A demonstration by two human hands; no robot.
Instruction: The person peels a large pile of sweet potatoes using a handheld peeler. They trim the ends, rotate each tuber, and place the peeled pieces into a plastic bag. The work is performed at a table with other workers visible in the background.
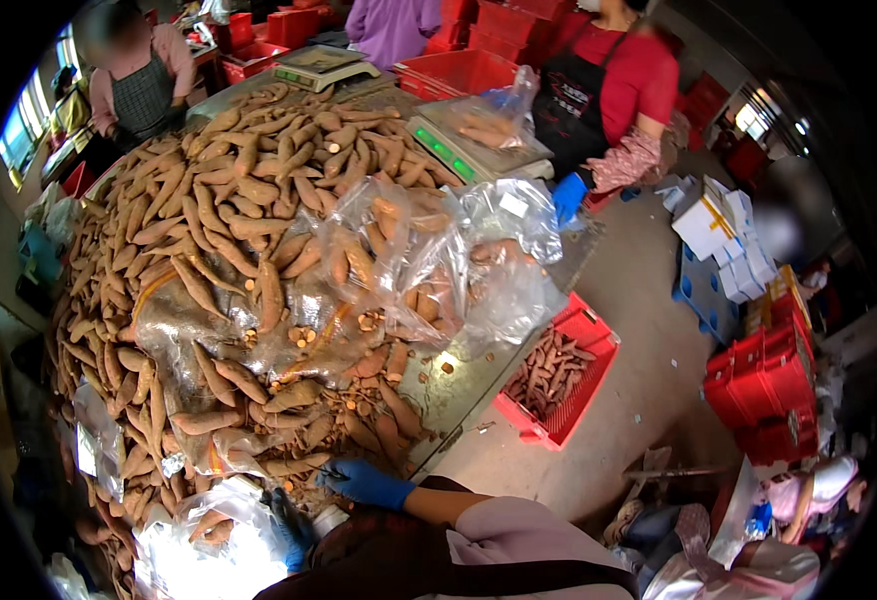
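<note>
My right hand (369,484), in a blue glove, reaches over the near edge of a large heap of sweet potatoes (249,185). Its fingers point left, slightly apart, just above small broken bits, and nothing shows in them. My left hand (289,528), in a darker blue glove, is at the right side of a clear plastic bag (184,555). Its fingers stretch upward along the bag's edge, and I see nothing gripped. A few sweet potatoes (215,527) lie in that brightly lit bag.
Filled clear bags (424,260) lie mid-table, near a scale (479,140) with green displays. Right of the table stands a red crate (562,370) of small sweet potatoes. A co-worker (604,95) in red stands across. Red crates (764,385) and white boxes (719,235) are stacked right.
</note>
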